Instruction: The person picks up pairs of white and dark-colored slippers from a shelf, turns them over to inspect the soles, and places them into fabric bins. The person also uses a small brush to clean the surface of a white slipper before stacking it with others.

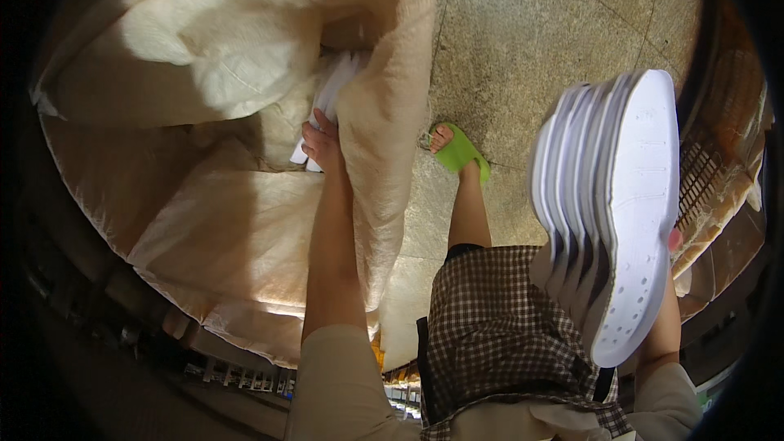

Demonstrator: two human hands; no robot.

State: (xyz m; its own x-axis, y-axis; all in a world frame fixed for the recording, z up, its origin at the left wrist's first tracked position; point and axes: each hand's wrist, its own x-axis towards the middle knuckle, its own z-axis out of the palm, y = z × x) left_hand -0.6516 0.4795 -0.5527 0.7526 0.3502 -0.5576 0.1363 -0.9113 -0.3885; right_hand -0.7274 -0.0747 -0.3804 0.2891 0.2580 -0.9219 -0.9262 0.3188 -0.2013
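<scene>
White sole stack point(645, 171): located at the right of the view, raised in front of the right hip area and clear of the sack. The stack comprises at least 5 nested layers, set face to face, with their edges fanned toward the left. The outermost face is turned toward the camera and bears small round holes near its lower end, plus faint cross lines higher up. The long axis stands near vertical, with the lower end inclined slightly to the left.

Right hand point(675, 239): mostly concealed behind the stack. Only a small part of it shows, at the stack's right edge. The hand bears the stack; the exact finger placement is hidden.

Left hand point(322, 144): inserted into the open mouth of the cream fabric sack point(392, 114). The fingers are bent and lie against the white pieces point(336, 86) inside. Whether they pinch these pieces or merely rest on them cannot be told. At least 2 pieces lie side by side, long and narrow, partly covered by the hand.

Surroundings: the sack occupies the left of the view, its rim folded over. A checked apron point(506, 310) covers the lap. 1 foot in a green sandal point(465, 151) stands on the speckled floor point(555, 24), between the sack and the stack.
</scene>
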